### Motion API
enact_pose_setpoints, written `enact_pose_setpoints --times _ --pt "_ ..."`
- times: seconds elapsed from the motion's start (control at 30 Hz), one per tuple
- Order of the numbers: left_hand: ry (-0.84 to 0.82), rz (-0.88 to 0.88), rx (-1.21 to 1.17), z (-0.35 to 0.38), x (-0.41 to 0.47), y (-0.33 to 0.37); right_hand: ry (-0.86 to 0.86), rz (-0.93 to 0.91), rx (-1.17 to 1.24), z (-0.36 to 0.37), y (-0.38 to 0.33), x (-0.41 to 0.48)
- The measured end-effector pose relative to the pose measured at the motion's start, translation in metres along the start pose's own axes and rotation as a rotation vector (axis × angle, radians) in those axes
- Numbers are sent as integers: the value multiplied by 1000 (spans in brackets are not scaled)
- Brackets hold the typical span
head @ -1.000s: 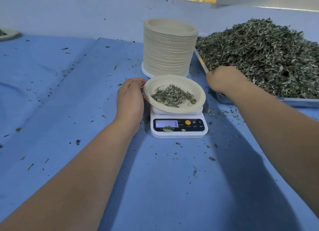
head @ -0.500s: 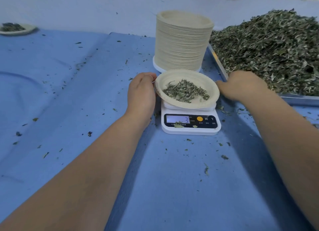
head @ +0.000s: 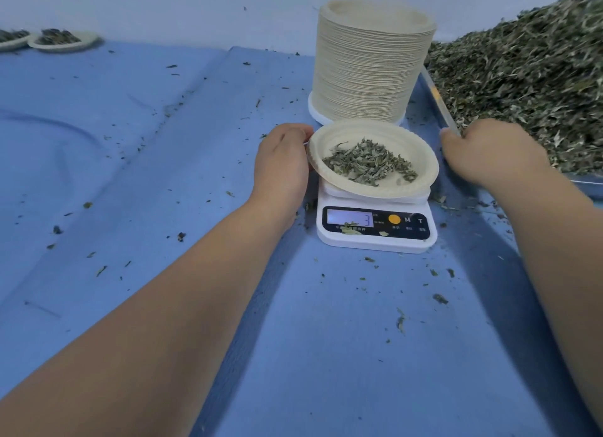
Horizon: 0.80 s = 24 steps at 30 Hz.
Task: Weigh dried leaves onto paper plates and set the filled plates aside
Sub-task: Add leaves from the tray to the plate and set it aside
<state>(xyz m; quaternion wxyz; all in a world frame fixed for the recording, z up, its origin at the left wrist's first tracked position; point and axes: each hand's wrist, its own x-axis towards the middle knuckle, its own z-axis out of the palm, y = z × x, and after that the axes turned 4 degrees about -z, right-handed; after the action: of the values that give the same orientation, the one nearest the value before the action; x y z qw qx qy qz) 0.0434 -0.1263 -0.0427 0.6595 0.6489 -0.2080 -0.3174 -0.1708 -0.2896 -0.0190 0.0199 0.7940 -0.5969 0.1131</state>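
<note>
**Blue cloth, scale at centre: plate reads 3, left hand on its rim**

Blue cloth covers the bench, flecked with leaf crumbs, and the white scale stands in the middle of it, within reach of both my arms. One paper plate sits on its platform with a small pile of dried leaves in the well; the display shows 3. My left hand is at the plate's left rim, fingers curled round the edge: a narrow hold on the rim alone, clear of the leaves. I judge it is there to lift the plate off, since the weighing looks done. My right hand lies right of the plate, apart from it, by the edge of the metal tray; it is blurred and loosely curled, and I cannot tell whether it has leaves in it. The tray's big heap lies on that side so this hand can feed the plate. Just behind the scale stands the stack of empty plates, close for the next one. Two filled plates lie at the far left back, which I take as where this one goes. It must travel level, or the light leaves will spill.
</note>
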Motion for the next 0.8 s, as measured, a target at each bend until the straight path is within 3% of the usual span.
enact_pose_setpoints --times 0.43,0.6,0.8 --pt "-9 24 16 1 -1 -1 424 -186 350 -23 -13 -7" --pt "-8 19 13 2 -2 0 355 -270 633 -36 -50 -22" --pt "2 17 48 1 -5 2 160 -334 742 -36 -83 -36"
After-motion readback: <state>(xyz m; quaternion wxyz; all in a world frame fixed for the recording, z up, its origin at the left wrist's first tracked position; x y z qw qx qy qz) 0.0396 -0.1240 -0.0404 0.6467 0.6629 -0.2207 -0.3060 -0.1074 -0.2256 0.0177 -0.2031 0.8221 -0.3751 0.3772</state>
